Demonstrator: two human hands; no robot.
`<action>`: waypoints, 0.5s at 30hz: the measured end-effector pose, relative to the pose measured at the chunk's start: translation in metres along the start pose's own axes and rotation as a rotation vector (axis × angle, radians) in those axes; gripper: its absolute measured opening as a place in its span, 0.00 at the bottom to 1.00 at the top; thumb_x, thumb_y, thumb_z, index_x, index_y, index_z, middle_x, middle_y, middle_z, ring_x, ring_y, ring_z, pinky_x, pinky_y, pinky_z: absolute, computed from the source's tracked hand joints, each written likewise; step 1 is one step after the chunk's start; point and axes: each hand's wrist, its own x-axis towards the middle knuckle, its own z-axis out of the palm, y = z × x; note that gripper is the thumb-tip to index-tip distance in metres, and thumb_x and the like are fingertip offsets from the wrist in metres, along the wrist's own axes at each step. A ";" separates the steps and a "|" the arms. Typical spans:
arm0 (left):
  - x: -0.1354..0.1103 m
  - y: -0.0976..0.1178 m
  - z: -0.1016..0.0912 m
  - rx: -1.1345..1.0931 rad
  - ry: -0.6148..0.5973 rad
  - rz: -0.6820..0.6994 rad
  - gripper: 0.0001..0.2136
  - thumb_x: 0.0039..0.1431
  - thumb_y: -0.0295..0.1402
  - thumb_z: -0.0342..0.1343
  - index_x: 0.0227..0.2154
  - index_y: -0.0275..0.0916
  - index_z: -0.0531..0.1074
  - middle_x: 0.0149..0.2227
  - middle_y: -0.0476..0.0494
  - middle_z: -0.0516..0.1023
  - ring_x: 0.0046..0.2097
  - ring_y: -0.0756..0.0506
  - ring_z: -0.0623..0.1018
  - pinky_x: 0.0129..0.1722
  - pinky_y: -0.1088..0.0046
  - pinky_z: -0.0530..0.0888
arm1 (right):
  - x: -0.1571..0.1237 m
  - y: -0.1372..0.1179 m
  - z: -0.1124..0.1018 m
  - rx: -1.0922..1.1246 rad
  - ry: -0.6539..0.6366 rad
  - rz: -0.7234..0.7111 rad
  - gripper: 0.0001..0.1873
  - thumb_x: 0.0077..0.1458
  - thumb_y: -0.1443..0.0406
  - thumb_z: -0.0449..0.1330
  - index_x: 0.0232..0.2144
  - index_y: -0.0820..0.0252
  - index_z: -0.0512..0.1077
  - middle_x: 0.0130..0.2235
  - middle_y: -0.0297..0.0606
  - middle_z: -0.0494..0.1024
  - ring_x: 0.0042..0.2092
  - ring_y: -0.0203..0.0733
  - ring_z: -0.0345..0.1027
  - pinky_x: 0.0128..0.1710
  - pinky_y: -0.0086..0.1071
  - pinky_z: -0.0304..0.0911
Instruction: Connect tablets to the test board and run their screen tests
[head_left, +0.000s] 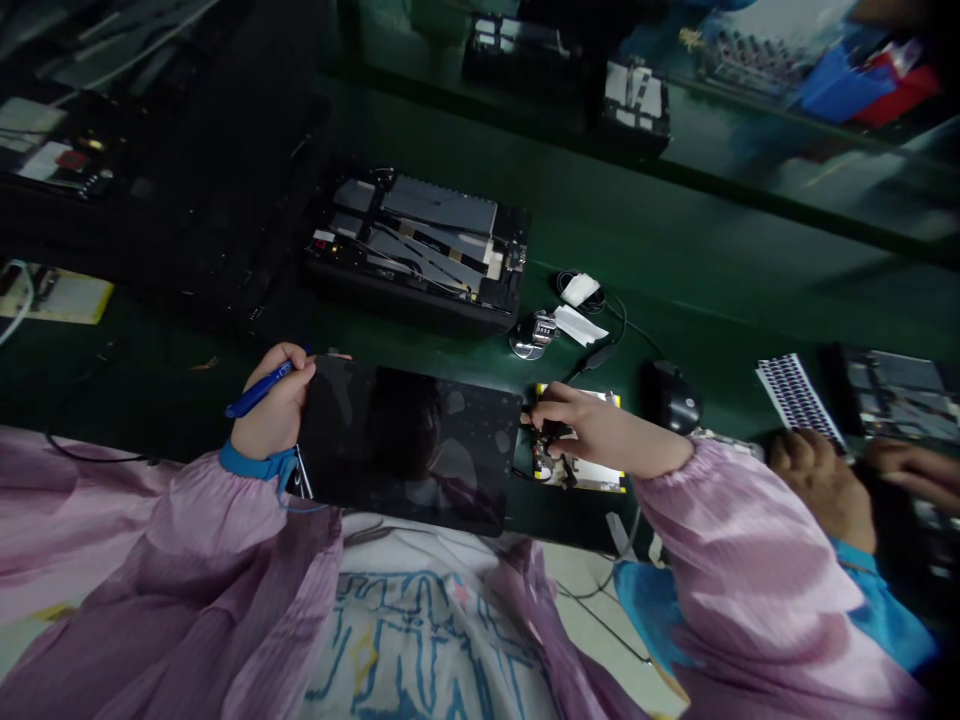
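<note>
In the head view, my left hand (271,400) is closed around the left edge of a black tablet (409,440), its glossy screen facing up. A blue pen (259,390) is tucked in the same hand, and a blue wrist strap (259,462) circles that wrist. At the tablet's right edge, the fingers of my right hand (589,430) are pinched together. What they grip is small and largely hidden by the fingers. Beneath that hand lies a white board with yellow edges (600,475), with a dark circuit piece and wires on it.
Opened tablet bodies are stacked in a black tray (420,250) beyond my hands. A tally counter (535,334), coiled cable (581,290) and black mouse (671,397) lie to the right. A co-worker's hands (825,485) are at the far right beside a label sheet (799,400).
</note>
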 end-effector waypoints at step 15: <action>0.003 0.005 -0.003 -0.031 -0.030 -0.079 0.10 0.46 0.23 0.57 0.25 0.39 0.59 0.31 0.47 0.80 0.44 0.40 0.79 0.46 0.57 0.73 | 0.004 0.000 -0.007 0.095 -0.062 0.116 0.08 0.50 0.67 0.61 0.35 0.56 0.70 0.43 0.38 0.66 0.41 0.40 0.67 0.40 0.33 0.62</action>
